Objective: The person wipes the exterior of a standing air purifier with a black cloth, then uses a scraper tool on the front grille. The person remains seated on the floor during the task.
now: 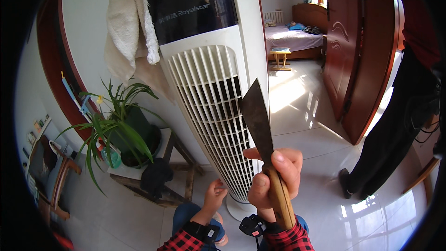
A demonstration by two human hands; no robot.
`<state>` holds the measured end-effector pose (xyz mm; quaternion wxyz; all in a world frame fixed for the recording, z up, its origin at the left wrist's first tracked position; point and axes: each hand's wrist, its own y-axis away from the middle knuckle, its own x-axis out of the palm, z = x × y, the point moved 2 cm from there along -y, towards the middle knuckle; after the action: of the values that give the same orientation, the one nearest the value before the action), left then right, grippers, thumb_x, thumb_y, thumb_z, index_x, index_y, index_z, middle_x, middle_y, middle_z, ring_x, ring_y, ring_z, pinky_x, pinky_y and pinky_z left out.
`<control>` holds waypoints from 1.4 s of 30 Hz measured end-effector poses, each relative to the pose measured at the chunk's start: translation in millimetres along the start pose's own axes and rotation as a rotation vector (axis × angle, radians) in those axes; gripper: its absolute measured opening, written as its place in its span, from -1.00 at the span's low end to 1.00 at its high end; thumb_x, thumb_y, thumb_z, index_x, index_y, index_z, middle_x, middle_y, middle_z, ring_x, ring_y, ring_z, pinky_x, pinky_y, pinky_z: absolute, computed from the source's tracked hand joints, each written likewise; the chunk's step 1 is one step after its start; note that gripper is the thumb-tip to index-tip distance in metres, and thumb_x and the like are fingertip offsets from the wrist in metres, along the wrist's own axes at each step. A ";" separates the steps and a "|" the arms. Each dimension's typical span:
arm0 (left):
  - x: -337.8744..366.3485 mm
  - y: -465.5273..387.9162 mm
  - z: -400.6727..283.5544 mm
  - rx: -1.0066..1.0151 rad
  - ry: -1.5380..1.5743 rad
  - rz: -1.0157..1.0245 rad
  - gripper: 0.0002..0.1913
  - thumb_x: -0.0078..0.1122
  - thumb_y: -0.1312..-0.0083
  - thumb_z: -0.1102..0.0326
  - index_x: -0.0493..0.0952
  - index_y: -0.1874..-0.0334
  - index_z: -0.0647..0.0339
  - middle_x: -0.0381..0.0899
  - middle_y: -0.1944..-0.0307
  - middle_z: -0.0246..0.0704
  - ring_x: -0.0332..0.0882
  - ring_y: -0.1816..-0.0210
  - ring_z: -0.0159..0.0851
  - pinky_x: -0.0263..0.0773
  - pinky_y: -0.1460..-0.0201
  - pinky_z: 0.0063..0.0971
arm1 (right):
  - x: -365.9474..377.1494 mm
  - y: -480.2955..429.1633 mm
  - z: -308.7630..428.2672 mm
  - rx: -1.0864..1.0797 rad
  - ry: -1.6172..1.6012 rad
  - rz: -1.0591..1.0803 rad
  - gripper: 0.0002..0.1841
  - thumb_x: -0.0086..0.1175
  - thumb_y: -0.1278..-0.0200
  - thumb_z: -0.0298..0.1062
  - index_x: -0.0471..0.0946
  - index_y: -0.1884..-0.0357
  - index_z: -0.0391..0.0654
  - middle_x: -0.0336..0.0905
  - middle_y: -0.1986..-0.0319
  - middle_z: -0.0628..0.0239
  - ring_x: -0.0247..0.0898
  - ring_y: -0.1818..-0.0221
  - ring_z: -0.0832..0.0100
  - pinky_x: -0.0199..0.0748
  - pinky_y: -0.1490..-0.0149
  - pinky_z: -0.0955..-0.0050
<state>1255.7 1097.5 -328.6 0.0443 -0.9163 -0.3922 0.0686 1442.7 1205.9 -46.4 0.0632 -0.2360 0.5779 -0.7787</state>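
My right hand [278, 177] grips the wooden handle [281, 200] of a knife. Its dark, stained blade [258, 122] points upward and ends in a slanted tip. Behind the blade stands a white Royalstar tower fan [209, 108] with a vertical grille and a glossy black top panel [191, 7]. My left hand [213, 197] hangs low beside the fan's lower grille, fingers loosely bent, with nothing visible in it. Whether its fingertips touch the fan I cannot tell. Each wrist wears a black strap with a small device.
A potted plant [134, 139] and a black cloth [156, 177] rest on a wooden stool [174, 197] at left. A cream cloth [122, 31] hangs beside the fan. A person in black trousers [386, 129] stands at right, near a brown door [343, 42]. Beyond is a bed [296, 38].
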 end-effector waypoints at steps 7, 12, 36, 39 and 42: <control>0.5 0.6 -0.2 -0.052 0.013 0.019 -0.44 0.19 -0.17 0.47 0.25 -0.24 0.30 0.43 -0.05 -0.21 0.49 0.04 -0.29 0.47 0.04 -0.42 | 2.8 -2.2 -0.7 -0.015 0.177 0.059 -0.58 -0.08 -0.34 -0.16 0.23 -0.14 -0.14 0.61 0.49 0.15 0.28 0.33 0.42 0.30 0.21 0.50; 0.2 1.4 -15.5 -0.023 -0.133 0.053 -0.43 0.20 -0.17 0.48 0.25 -0.24 0.29 0.43 -0.05 -0.22 0.49 0.05 -0.30 0.47 0.05 -0.43 | 5.3 -2.3 4.1 0.004 0.104 0.087 -0.58 -0.02 -0.28 -0.27 0.25 -0.15 -0.12 0.52 0.31 0.11 0.30 0.34 0.43 0.32 0.21 0.49; -1.6 2.5 -3.4 -0.026 -0.013 0.025 -0.43 0.22 -0.16 0.46 0.25 -0.23 0.33 0.45 -0.04 -0.20 0.52 0.08 -0.30 0.47 0.06 -0.43 | -4.7 -6.5 5.9 0.036 0.027 -0.018 -0.60 0.17 -0.15 -0.39 0.43 -0.06 -0.18 0.47 0.30 0.15 0.49 0.32 0.36 0.45 0.27 0.53; -1.8 2.0 -0.9 -0.022 0.013 0.028 -0.43 0.22 -0.16 0.46 0.25 -0.23 0.32 0.46 -0.03 -0.20 0.53 0.09 -0.28 0.49 0.08 -0.42 | -1.4 -9.9 3.8 0.031 -0.010 0.032 -0.59 0.17 -0.14 -0.40 0.41 -0.05 -0.19 0.49 0.29 0.13 0.48 0.35 0.37 0.45 0.28 0.53; -2.0 1.1 -1.3 -0.007 -0.030 0.040 -0.44 0.22 -0.16 0.46 0.26 -0.23 0.32 0.46 -0.03 -0.20 0.53 0.10 -0.28 0.49 0.08 -0.42 | -12.1 -12.1 10.9 0.034 0.063 0.078 -0.60 0.17 -0.14 -0.40 0.40 -0.04 -0.20 0.49 0.30 0.12 0.49 0.35 0.35 0.46 0.28 0.51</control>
<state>1255.3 1095.3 -327.3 0.0335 -0.9229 -0.3747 0.0819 1460.3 1204.8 -36.3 0.0796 -0.1876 0.5749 -0.7924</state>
